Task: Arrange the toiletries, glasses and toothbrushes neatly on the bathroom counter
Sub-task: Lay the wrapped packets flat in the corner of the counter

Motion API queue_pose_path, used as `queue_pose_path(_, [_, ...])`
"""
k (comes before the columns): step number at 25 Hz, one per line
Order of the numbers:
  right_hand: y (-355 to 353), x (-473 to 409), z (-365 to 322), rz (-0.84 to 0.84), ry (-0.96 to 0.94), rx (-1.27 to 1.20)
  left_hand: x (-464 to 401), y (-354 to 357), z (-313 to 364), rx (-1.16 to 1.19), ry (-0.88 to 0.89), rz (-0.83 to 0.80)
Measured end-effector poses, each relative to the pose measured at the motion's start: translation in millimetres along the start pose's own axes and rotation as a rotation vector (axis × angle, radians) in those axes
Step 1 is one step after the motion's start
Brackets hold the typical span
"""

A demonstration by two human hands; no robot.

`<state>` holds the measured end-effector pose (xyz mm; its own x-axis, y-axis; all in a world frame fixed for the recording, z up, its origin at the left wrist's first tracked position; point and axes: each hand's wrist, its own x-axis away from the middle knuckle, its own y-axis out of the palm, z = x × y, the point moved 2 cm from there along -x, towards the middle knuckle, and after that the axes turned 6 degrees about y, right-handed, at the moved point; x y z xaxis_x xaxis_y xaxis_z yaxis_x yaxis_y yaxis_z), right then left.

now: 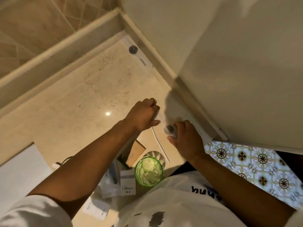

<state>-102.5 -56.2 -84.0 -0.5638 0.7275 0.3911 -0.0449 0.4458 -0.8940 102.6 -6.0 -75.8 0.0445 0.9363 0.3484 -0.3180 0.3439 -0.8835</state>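
Observation:
My left hand point(142, 115) is closed around a blurred white item point(157, 115) just above the marble counter point(78, 99). Close to its right, my right hand point(186, 138) grips a small white bottle with a dark cap point(169, 129), also blurred. Between my forearms lies a long thin white toothbrush point(159, 145). A green glass point(148, 172) stands upright near the front edge, with a clear glass point(155, 155) touching it behind. A beige box point(135, 152) and white packets point(127, 182) lie to the left of the glasses. Another white tube with a dark cap point(133, 49) lies in the far corner.
A raised marble ledge point(54, 51) runs along the back and a pale wall point(229, 71) borders the counter on the right. A white basin point(18, 174) sits at the lower left. Patterned floor tiles point(255, 164) show past the counter's right end.

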Motion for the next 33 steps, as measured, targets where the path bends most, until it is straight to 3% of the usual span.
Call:
queue_pose_path(5, [3,4,-3,-0.003,0.067,-0.117,4,2,20,0.142,-0.14,0.114])
queue_pose_path(10, [9,0,-3,-0.06,0.118,-0.218,-1,9,23,0.268,-0.22,0.079])
queue_pose_path(14, [6,1,1,-0.045,0.109,-0.415,2,12,15,0.42,-0.262,0.201])
queue_pose_path(16, [-1,1,2,-0.044,0.135,-0.551,3,7,7,0.565,-0.326,0.226])
queue_pose_path(21, [-10,-15,2,-0.122,0.184,-0.759,11,-12,-16,1.262,-0.612,0.305])
queue_pose_path(27, [-29,-52,-27,-0.228,0.156,-0.937,9,-47,-76,1.348,-0.759,0.573])
queue_pose_path(33, [-30,-107,-72,-0.17,0.062,-0.795,-8,-64,-131,1.282,-0.916,0.683])
